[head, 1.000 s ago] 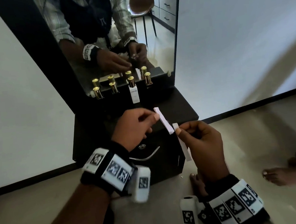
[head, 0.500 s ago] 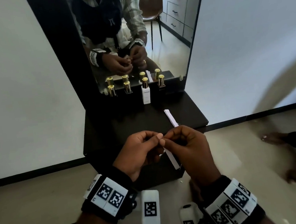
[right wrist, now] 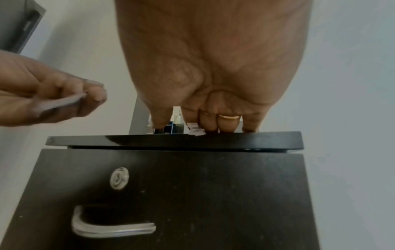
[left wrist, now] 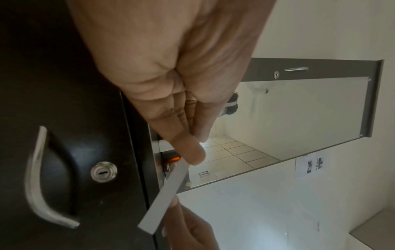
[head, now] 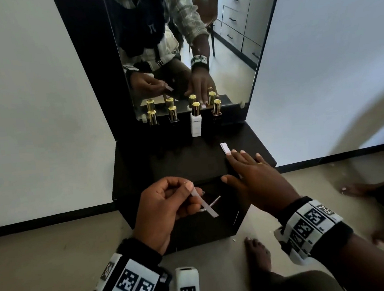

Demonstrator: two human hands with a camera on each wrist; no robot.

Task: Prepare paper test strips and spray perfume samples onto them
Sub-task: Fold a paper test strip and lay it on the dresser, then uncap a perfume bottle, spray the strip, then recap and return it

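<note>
Right hand (head: 257, 181) flat, fingers spread, pressing on the strip stack (head: 225, 148) on the cabinet top (head: 183, 160); the stack's long axis runs away along the fingers. Left hand (head: 166, 208) pinches one paper strip (head: 205, 204) nearer the body, so the white bottle (head: 195, 124) beyond looks closer to the right hand.

You see a tall mirror (head: 199, 39) standing at the back of a black cabinet (head: 183, 160), with white walls on both sides. The cabinet door has a curved silver handle (right wrist: 111, 228) and a round keyhole (right wrist: 119, 177) above it. In the mirror, you can spot grey drawers (head: 237, 19) and a brown chair (head: 206, 8).
</note>
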